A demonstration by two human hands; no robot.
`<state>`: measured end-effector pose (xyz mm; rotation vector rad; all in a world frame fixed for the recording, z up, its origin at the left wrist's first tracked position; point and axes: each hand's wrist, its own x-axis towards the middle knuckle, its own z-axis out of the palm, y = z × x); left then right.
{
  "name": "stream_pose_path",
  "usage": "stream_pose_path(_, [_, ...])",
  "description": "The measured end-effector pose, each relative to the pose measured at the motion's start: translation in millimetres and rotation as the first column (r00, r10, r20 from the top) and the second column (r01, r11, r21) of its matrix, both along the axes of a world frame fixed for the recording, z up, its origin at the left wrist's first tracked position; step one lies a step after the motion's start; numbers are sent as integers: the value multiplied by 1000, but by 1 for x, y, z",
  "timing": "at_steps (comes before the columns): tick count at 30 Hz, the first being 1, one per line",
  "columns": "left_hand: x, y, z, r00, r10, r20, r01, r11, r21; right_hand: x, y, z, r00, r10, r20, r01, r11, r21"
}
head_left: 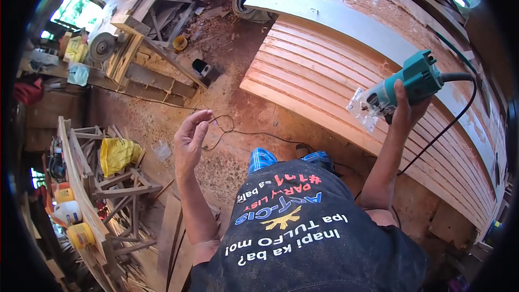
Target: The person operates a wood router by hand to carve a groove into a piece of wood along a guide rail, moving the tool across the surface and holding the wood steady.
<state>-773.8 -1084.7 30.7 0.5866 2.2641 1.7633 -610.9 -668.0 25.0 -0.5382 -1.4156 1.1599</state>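
My right hand [404,109] grips a green trim router [415,77] by its body, thumb up along the near side. The tool is held over a grooved wooden panel [308,62], and its clear plastic base [363,109] points left. A black cord [464,111] loops from the router's rear end. My left hand [190,138] is raised over the floor on the left, its fingers loosely bent and the thumb a little apart. I see nothing held in it.
A pale flat board [324,16] lies along the panel's far side amid sawdust. On the left stand a wooden bench with a grinding disc [101,47], a yellow bag [118,155] and stacked lumber frames [127,189]. A cord [259,134] trails across the dusty floor.
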Motion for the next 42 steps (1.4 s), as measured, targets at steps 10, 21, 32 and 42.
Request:
stream_pose_path(10, [-163,25,23,952,-305,-27,306,949,71,-93,-38,-11,985,-160,61,154,984,89])
stream_pose_path(21, [-292,116,57,632,-774,-48,773,634,-34,-130,-62,-25,896,-436,81,426,897,118])
stream_pose_path(32, [-267,298,67,81,-939,-335,982,132,-132,-128,-91,-36,895,-292,338,369,909,-194])
stream_pose_path(42, [-172,398,43,-315,-829,-461,949,-266,-170,-165,-118,-41,738,-499,455,604,788,-115])
